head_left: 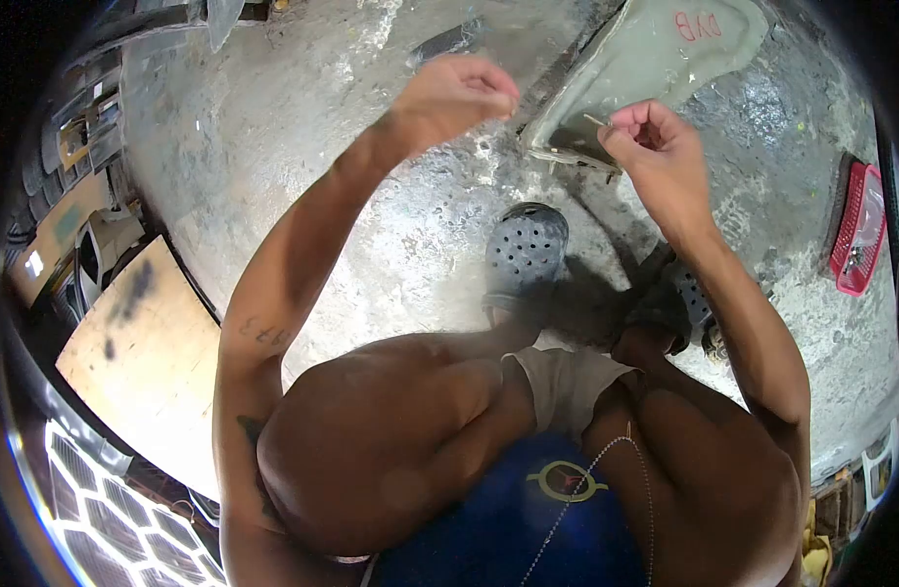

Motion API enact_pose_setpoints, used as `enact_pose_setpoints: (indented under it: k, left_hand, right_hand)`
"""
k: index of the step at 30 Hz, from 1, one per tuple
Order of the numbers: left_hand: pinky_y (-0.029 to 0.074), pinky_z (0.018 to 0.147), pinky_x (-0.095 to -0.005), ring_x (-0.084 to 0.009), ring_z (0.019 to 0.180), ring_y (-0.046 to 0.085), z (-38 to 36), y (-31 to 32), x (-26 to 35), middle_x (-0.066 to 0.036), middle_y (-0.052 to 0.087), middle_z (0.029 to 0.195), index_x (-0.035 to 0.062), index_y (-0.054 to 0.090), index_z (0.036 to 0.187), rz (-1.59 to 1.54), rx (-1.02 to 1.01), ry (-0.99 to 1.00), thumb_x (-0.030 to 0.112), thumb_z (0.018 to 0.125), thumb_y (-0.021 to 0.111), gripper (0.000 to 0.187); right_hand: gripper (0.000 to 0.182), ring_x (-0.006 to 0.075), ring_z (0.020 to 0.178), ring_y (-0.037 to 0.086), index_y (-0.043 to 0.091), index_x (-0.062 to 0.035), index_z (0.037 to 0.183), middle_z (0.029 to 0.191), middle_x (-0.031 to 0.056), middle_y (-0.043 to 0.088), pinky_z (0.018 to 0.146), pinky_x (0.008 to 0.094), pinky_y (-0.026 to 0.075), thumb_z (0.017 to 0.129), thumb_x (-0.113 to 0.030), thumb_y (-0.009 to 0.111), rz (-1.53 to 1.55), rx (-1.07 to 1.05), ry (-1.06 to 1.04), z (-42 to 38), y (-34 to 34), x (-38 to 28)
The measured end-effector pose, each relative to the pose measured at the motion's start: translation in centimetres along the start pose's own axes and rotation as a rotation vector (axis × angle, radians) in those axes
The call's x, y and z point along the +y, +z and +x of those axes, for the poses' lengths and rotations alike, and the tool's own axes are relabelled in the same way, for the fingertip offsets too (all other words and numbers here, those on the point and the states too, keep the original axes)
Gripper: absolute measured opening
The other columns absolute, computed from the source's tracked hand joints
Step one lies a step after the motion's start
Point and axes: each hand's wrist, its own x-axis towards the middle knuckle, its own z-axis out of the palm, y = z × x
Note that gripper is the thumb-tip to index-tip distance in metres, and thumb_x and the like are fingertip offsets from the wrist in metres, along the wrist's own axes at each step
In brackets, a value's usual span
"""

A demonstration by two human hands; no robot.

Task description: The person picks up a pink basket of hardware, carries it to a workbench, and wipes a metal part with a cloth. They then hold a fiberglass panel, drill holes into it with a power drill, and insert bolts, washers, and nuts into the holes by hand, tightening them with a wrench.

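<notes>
Raised over the floor, my left hand (pixel 459 93) has its thumb and fingers drawn together in a pinch. What lies between those fingertips, if anything, is too small to make out. My right hand (pixel 660 147) is closed, with a short, thin, pale stick-like piece (pixel 595 120) jutting from between thumb and finger. Behind and beside the right hand is a pale grey-green moulded panel (pixel 655 59) with red handwritten letters and a rough near edge. The two hands are apart from each other.
Below the hands is a stained concrete floor (pixel 400 254). My feet wear perforated grey clogs (pixel 528 245). A red plastic basket (pixel 860 230) sits at far right. To the left are a wooden board (pixel 146 342) and assorted clutter. A dark flat piece (pixel 447 41) lies beyond the left hand.
</notes>
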Motion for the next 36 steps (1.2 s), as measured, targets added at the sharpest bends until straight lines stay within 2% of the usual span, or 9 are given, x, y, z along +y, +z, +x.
enact_pose_setpoints:
  k: [7,20,23,25,27,29,31,33,36]
  left_hand:
    - [0.048,0.073,-0.0168,-0.0032,0.083,0.06,-2.9,2.4,4.6,0.0,0.066,0.09,0.0009,0.065,0.102,-0.191,0.021,0.209,0.007,0.089,0.067,0.015]
    - [0.05,0.081,-0.0212,-0.008,0.09,0.063,-3.1,4.7,5.9,-0.004,0.066,0.097,-0.001,0.063,0.109,-0.195,0.069,0.251,0.01,0.091,0.067,0.021]
    - [0.049,0.069,-0.0216,-0.0068,0.081,0.06,-2.6,5.0,6.0,-0.003,0.068,0.09,0.0016,0.066,0.107,-0.305,0.071,0.325,0.02,0.088,0.07,0.027]
    - [0.05,0.081,-0.0223,-0.0092,0.092,0.064,-2.4,4.6,6.4,-0.004,0.065,0.105,0.0007,0.062,0.115,-0.311,0.091,0.41,0.011,0.092,0.066,0.026]
    - [0.05,0.079,-0.0243,-0.0114,0.091,0.064,-2.0,4.6,3.8,-0.006,0.064,0.109,0.0016,0.063,0.116,-0.219,0.152,0.392,0.015,0.09,0.07,0.03]
    - [0.05,0.078,-0.0261,-0.013,0.093,0.064,-2.0,4.4,2.1,-0.008,0.063,0.109,0.0049,0.064,0.117,0.404,0.182,0.587,0.021,0.088,0.073,0.035]
    - [0.05,0.078,-0.0299,-0.0144,0.096,0.063,-2.2,4.7,0.3,-0.008,0.063,0.108,0.0113,0.067,0.116,0.48,0.214,0.598,0.024,0.083,0.077,0.037]
    - [0.049,0.08,-0.0341,-0.018,0.096,0.062,-1.7,4.6,-1.6,-0.007,0.062,0.108,0.0146,0.069,0.11,0.733,0.244,0.805,0.02,0.081,0.077,0.031]
    - [0.048,0.083,-0.037,-0.0221,0.092,0.063,-1.9,4.3,-1.6,-0.005,0.065,0.103,0.0132,0.069,0.102,1.009,0.13,0.703,0.015,0.08,0.076,0.023]
  right_hand:
    - [0.016,0.0043,0.068,0.054,0.065,-0.0009,0.089,0.076,-0.0016,0.062,0.062,0.0204,0.044,0.079,-0.011,0.073,-0.036,-0.041,-0.184,-1.4,0.8,-4.3]
    - [0.017,0.0054,0.072,0.057,0.066,0.0009,0.093,0.078,0.0003,0.065,0.065,0.0217,0.047,0.081,-0.011,0.071,-0.037,-0.049,-0.316,-1.6,-0.1,-3.9]
    - [0.018,0.0083,0.086,0.06,0.064,-0.0031,0.104,0.091,0.0011,0.066,0.079,0.0237,0.046,0.089,-0.013,0.068,0.067,-0.112,-0.153,-1.1,-1.5,-4.1]
    - [0.02,0.0106,0.09,0.061,0.063,-0.0035,0.107,0.094,0.0026,0.067,0.083,0.0254,0.044,0.09,-0.013,0.066,0.214,-0.128,-0.089,-0.6,-2.9,-4.2]
    - [0.021,0.0128,0.095,0.062,0.063,-0.0039,0.11,0.097,0.004,0.068,0.087,0.0271,0.043,0.091,-0.013,0.065,0.358,-0.138,-0.03,-0.4,-4.8,-3.5]
    - [0.022,0.0166,0.099,0.062,0.061,-0.0048,0.112,0.101,0.0061,0.067,0.089,0.029,0.042,0.092,-0.013,0.064,0.398,-0.171,-0.075,-0.4,-7.2,-2.4]
    - [0.022,0.0175,0.1,0.061,0.061,-0.004,0.113,0.102,0.0071,0.066,0.089,0.0302,0.043,0.093,-0.013,0.062,0.385,-0.148,-0.072,-1.1,-8.6,-1.9]
    - [0.023,0.0183,0.1,0.061,0.061,-0.0033,0.114,0.102,0.0073,0.065,0.09,0.0316,0.043,0.093,-0.012,0.062,0.367,-0.112,-0.121,-1.8,-9.7,-1.4]
    - [0.025,0.0172,0.099,0.061,0.061,-0.004,0.116,0.102,0.0057,0.064,0.089,0.0316,0.043,0.093,-0.015,0.061,0.361,-0.117,-0.119,-2.8,-11.3,-0.8]
